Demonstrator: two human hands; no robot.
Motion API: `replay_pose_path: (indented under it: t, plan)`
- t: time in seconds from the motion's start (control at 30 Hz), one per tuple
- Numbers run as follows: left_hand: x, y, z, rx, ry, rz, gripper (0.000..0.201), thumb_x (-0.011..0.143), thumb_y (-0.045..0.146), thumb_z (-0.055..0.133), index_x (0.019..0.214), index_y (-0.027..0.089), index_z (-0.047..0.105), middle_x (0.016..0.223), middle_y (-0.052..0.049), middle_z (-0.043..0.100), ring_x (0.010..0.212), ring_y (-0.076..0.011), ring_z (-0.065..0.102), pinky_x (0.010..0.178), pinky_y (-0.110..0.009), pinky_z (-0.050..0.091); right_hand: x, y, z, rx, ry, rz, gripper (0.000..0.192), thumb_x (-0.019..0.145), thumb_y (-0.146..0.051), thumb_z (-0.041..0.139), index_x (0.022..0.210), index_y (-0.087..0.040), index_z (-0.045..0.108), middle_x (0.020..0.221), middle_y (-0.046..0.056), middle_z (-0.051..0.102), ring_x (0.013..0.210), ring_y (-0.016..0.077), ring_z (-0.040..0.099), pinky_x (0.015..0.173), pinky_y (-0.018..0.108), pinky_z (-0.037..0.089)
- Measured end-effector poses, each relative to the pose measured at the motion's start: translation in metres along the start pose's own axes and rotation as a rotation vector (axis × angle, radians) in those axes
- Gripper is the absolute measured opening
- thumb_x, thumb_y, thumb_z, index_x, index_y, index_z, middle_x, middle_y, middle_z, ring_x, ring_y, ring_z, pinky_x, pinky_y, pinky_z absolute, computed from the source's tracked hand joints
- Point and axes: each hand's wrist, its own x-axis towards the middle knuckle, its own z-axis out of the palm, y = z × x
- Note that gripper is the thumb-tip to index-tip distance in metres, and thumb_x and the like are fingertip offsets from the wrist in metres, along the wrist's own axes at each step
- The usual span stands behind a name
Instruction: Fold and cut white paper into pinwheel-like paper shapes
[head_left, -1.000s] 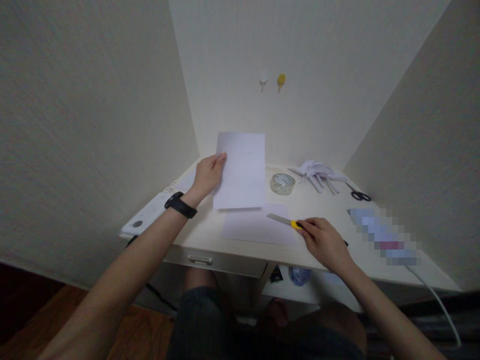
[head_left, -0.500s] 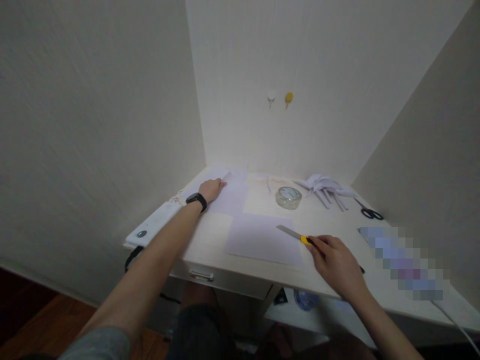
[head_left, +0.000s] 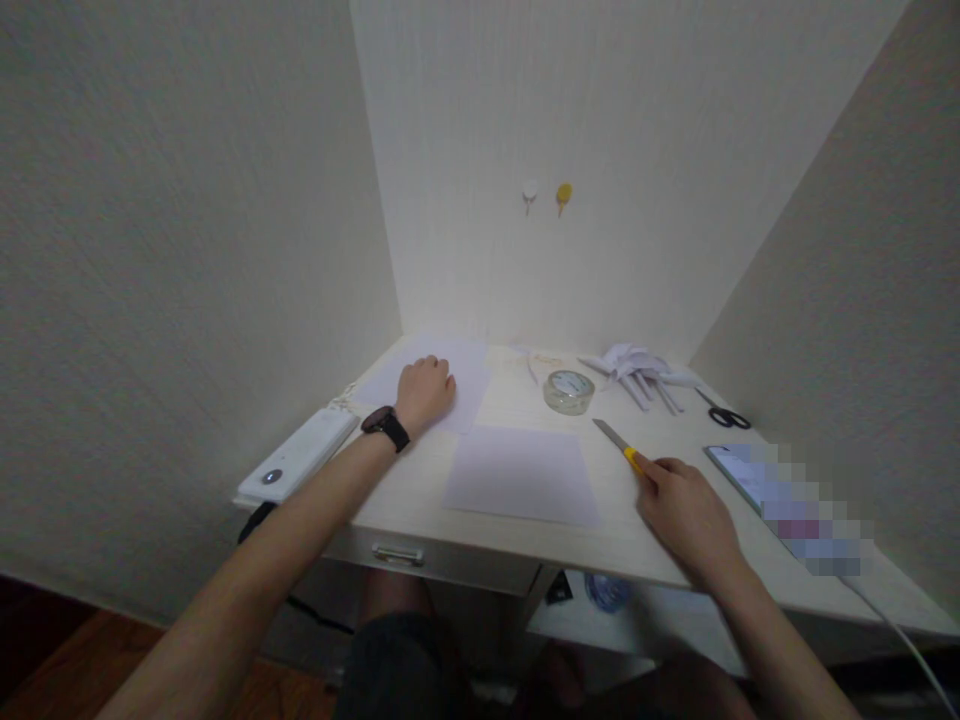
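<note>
My left hand (head_left: 426, 392), with a black watch on the wrist, rests on the white paper (head_left: 469, 370) at the back left of the desk. Its fingers are curled under, tips hidden, so I cannot make out what they hold, if anything. My right hand (head_left: 688, 515) grips a yellow utility knife (head_left: 634, 458) near the right front. The knife's blade is out and points up and left, just above or on the desktop. Between the hands a separate white sheet (head_left: 521, 475) lies flat near the front edge.
A roll of clear tape (head_left: 568, 391) stands behind the knife. Folded white paper shapes (head_left: 637, 370) and black-handled scissors (head_left: 729, 416) lie at the back right. A phone (head_left: 784, 505) with a cable is at the right; a white box-like device (head_left: 300, 455) sits left.
My left hand no longer shows a lifted paper corner at its fingers; that paper lies flat. My right hand has drawn the knife to the right, off the front sheet, and its blade points more away.
</note>
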Motion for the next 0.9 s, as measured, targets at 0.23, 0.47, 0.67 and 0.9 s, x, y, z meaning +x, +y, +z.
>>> replay_pose_path:
  t: [0.23, 0.47, 0.67, 0.9]
  plan:
    - [-0.111, 0.067, -0.015, -0.247, -0.125, 0.548, 0.061, 0.094, 0.061, 0.043, 0.133, 0.016, 0.057, 0.145, -0.016, 0.052, 0.134, -0.0322, 0.048, 0.109, -0.046, 0.039, 0.027, 0.011, 0.003, -0.01, -0.076, 0.032, 0.034, 0.092, -0.029, 0.046, 0.103, -0.016, 0.076, 0.082, 0.013, 0.068, 0.069, 0.0209, 0.063, 0.07, 0.032, 0.049]
    - [-0.153, 0.088, -0.008, -0.318, -0.149, 0.588, 0.09, 0.076, 0.079, 0.054, 0.141, 0.016, 0.05, 0.148, -0.018, 0.048, 0.137, -0.0361, 0.045, 0.115, -0.053, 0.032, 0.05, 0.018, 0.012, -0.062, -0.111, 0.082, 0.037, 0.093, -0.03, 0.045, 0.11, -0.014, 0.074, 0.081, 0.014, 0.067, 0.072, 0.0217, 0.063, 0.071, 0.031, 0.047]
    - [-0.168, 0.088, -0.012, -0.377, -0.132, 0.789, 0.039, 0.089, 0.033, 0.061, 0.126, 0.023, 0.062, 0.134, -0.009, 0.063, 0.129, -0.0289, 0.056, 0.109, -0.044, 0.044, 0.05, 0.02, 0.01, -0.034, -0.13, 0.153, 0.039, 0.094, -0.037, 0.045, 0.111, -0.019, 0.074, 0.083, 0.013, 0.067, 0.072, 0.0224, 0.065, 0.066, 0.03, 0.044]
    - [-0.133, 0.092, -0.046, -1.002, -0.259, 0.305, 0.047, 0.097, 0.049, 0.044, 0.076, 0.015, 0.07, 0.074, -0.005, 0.072, 0.071, -0.0198, 0.067, 0.069, -0.031, 0.053, 0.05, 0.017, 0.004, 0.268, 0.104, 0.223, 0.048, 0.092, -0.052, 0.045, 0.098, -0.016, 0.076, 0.093, 0.017, 0.072, 0.093, 0.0297, 0.065, 0.08, 0.038, 0.047]
